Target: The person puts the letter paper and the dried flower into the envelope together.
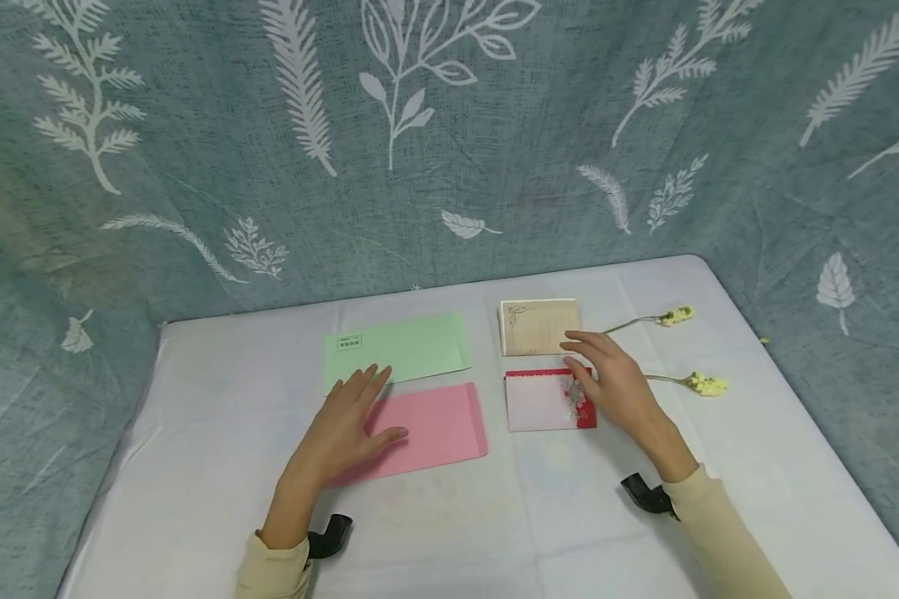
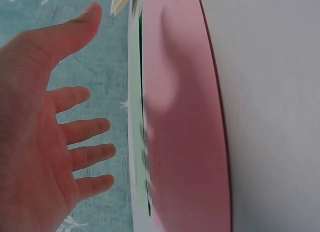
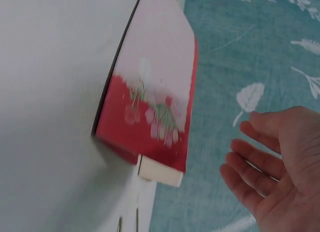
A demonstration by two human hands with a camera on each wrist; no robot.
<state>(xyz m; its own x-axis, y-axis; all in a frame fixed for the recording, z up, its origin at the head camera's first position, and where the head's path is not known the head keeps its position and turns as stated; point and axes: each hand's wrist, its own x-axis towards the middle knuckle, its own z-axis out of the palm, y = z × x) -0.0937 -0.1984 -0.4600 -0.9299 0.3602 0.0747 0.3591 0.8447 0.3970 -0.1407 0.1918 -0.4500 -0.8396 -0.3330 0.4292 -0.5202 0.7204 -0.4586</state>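
Observation:
My left hand [image 1: 345, 437] hovers over the pink envelope [image 1: 438, 424], fingers spread and fairly straight; the left wrist view shows its palm bare. Behind the pink one lies a green envelope [image 1: 412, 345] with a small printed box in a corner. My right hand [image 1: 614, 383], fingers loosely bent and holding nothing, is above the right end of a red-edged white card [image 1: 539, 401] printed with flowers. Just behind that card sits a beige card [image 1: 538, 327] with a dark corner ornament. In the right wrist view the red flowered card [image 3: 157, 106] shows beside the fingers.
Two yellow flowers on thin stems, a rear flower [image 1: 677, 316] and a front flower [image 1: 707, 384], lie right of the cards. A white cloth [image 1: 449, 532] covers the table. Behind it hangs a green-blue curtain [image 1: 345, 225] with white leaf prints. Black straps' mounts sit at both wrists.

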